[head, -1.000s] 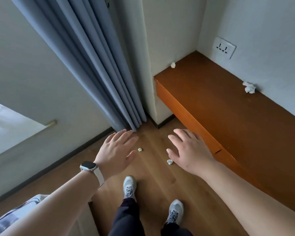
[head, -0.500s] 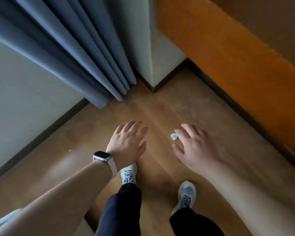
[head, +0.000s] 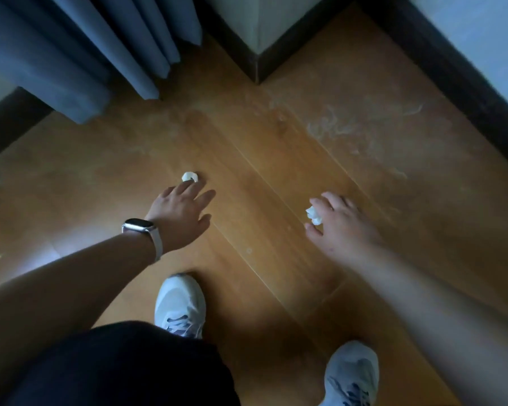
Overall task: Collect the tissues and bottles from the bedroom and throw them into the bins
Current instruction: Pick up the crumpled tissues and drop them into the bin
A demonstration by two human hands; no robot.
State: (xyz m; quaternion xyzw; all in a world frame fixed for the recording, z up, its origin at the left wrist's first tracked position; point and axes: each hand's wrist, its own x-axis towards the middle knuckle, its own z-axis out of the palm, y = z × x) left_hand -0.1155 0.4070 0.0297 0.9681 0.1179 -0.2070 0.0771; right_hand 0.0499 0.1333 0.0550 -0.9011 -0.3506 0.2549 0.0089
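Two small crumpled white tissues lie on the wooden floor. The left tissue (head: 189, 176) sits just beyond the fingertips of my left hand (head: 182, 213), which is flat with its fingers spread; the index finger touches the tissue. The right tissue (head: 314, 215) is pinched between the thumb and fingers of my right hand (head: 342, 227), low over the floor. No bottles or bins are in view.
Blue curtains (head: 79, 51) hang at the upper left. A wall corner with a dark skirting board (head: 257, 61) juts in at the top centre, and more skirting runs along the right. My two white shoes (head: 181, 306) stand below my hands.
The view has dropped close to the floor. My left hand has reached forward to the left tissue, and my right hand's fingers have closed around the right tissue.
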